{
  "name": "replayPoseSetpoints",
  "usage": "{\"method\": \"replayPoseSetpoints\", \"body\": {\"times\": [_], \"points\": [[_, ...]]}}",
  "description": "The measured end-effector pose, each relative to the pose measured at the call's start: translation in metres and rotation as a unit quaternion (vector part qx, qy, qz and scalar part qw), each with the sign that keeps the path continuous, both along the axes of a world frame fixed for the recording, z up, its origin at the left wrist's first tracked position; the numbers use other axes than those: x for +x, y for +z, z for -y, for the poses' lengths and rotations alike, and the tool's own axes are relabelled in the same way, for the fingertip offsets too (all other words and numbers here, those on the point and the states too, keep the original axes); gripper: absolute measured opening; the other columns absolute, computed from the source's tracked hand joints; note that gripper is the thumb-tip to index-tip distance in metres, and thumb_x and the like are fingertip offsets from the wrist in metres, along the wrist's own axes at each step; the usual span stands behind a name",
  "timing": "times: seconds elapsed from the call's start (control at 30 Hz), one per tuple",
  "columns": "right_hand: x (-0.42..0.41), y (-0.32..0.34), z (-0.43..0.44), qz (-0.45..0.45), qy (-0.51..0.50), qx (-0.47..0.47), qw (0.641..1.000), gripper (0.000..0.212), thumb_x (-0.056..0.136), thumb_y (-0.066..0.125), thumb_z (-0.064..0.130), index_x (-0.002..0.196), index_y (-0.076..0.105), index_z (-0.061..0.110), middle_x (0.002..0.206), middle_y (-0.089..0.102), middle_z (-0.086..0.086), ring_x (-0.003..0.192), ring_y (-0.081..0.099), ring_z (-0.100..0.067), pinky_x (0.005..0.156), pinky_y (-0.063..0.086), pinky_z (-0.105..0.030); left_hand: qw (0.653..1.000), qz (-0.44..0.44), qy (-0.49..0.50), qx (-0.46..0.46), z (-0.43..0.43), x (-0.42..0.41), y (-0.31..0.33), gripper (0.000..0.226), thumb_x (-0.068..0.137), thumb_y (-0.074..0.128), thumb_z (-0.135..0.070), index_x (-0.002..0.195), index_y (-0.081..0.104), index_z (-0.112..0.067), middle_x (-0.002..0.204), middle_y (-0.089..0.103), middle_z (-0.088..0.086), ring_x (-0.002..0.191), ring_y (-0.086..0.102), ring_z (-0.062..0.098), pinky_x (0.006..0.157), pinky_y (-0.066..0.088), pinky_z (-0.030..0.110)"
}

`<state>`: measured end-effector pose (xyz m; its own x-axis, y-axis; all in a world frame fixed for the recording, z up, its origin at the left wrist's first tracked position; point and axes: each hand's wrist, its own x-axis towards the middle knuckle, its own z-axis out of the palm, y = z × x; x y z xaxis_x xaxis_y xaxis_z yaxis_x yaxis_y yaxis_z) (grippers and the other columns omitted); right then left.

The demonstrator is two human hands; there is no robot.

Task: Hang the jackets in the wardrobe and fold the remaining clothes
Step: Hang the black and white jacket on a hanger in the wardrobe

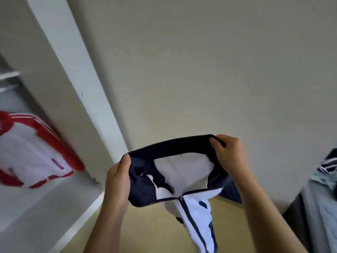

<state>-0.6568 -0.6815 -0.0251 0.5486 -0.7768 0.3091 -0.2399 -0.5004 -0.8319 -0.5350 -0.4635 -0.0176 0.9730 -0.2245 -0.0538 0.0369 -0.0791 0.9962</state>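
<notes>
Hanging step: navy-and-white zip-front track jacket [191,212] held aloft just right of the white wardrobe [78,70], collar stretched between left hand [116,179] and right hand [226,154], each grip pinching it, hanger probably needed next.

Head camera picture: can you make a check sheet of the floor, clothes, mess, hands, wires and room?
Surface: tan floor below the hands.
Job's things: navy and white jacket, zip partly open; red and white jacket in the wardrobe, blurred; heap of clothes at right edge.
Clutter: nothing seen.
Grippers: left hand and right hand each grip the navy collar.
Cables: nothing seen.
Surroundings: plain pale wall.
</notes>
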Motion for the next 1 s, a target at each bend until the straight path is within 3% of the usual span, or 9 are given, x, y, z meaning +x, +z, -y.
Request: {"method": "replayPoseSetpoints", "body": {"times": [0.17, 0.3, 0.47, 0.6, 0.73, 0.9, 1.0], "points": [[0.107, 0.011, -0.110, -0.047, 0.083, -0.079, 0.992, 0.033, 0.092, 0.055, 0.023, 0.062, 0.051, 0.009, 0.052, 0.047, -0.001, 0.056, 0.045, -0.024, 0.052, 0.031, -0.034, 0.993, 0.022, 0.107, 0.039, -0.139, 0.060, -0.001, 0.035, 0.098, 0.045, -0.035, 0.077, 0.065, -0.016, 0.081, 0.068, 0.003, 0.082, 0.063, 0.022, 0.079, 0.048, 0.037], [0.183, 0.014, -0.177, -0.077, 0.161, -0.106, 0.978, 0.040, 0.092, 0.054, 0.024, 0.055, 0.043, 0.017, 0.049, 0.045, 0.002, 0.050, 0.044, -0.017, 0.048, 0.032, -0.029, 0.979, 0.047, 0.187, 0.064, -0.220, 0.094, -0.007, 0.041, 0.099, 0.042, -0.036, 0.086, 0.065, -0.005, 0.086, 0.067, 0.011, 0.088, 0.063, 0.030, 0.084, 0.049, 0.043], [0.290, 0.008, -0.267, -0.074, 0.295, -0.094, 0.948, 0.031, 0.092, 0.054, 0.024, 0.066, 0.058, 0.008, 0.058, 0.056, -0.005, 0.057, 0.052, -0.020, 0.055, 0.040, -0.030, 0.954, 0.027, 0.293, 0.053, -0.303, 0.150, -0.011, 0.036, 0.098, 0.044, -0.036, 0.078, 0.065, -0.016, 0.084, 0.067, 0.008, 0.087, 0.063, 0.028, 0.085, 0.050, 0.042], [0.385, 0.002, -0.332, -0.063, 0.399, -0.080, 0.911, 0.029, 0.092, 0.055, 0.020, 0.064, 0.059, 0.015, 0.060, 0.057, -0.001, 0.056, 0.052, -0.010, 0.050, 0.035, -0.015, 0.939, 0.037, 0.339, 0.045, -0.360, 0.210, -0.011, 0.035, 0.097, 0.045, -0.035, 0.079, 0.066, -0.014, 0.084, 0.067, 0.007, 0.082, 0.063, 0.024, 0.079, 0.050, 0.039], [0.489, -0.002, -0.395, -0.084, 0.513, -0.058, 0.852, 0.027, 0.093, 0.056, 0.021, 0.082, 0.068, 0.000, 0.071, 0.063, -0.012, 0.065, 0.057, -0.025, 0.056, 0.037, -0.023, 0.911, 0.050, 0.409, 0.029, -0.415, 0.276, -0.006, 0.040, 0.099, 0.047, -0.028, 0.065, 0.055, -0.009, 0.069, 0.058, 0.009, 0.066, 0.053, 0.020, 0.064, 0.041, 0.030], [0.605, 0.004, -0.482, -0.187, 0.650, -0.066, 0.734, 0.034, 0.095, 0.055, 0.023, 0.071, 0.057, -0.001, 0.058, 0.048, -0.002, 0.044, 0.042, -0.004, 0.043, 0.031, -0.012, 0.877, 0.049, 0.475, 0.049, -0.481, 0.349, 0.010, 0.033, 0.099, 0.047, -0.029, 0.069, 0.046, -0.014, 0.069, 0.047, 0.011, 0.067, 0.044, 0.019, 0.064, 0.034, 0.030], [0.658, 0.007, -0.535, -0.246, 0.702, -0.081, 0.663, 0.031, 0.093, 0.058, 0.029, 0.070, 0.061, 0.008, 0.058, 0.049, 0.004, 0.049, 0.046, -0.006, 0.049, 0.036, -0.016, 0.866, 0.039, 0.496, 0.048, -0.515, 0.380, 0.018, 0.032, 0.099, 0.047, -0.029, 0.070, 0.044, -0.015, 0.069, 0.045, 0.009, 0.067, 0.042, 0.019, 0.064, 0.034, 0.028]]}}
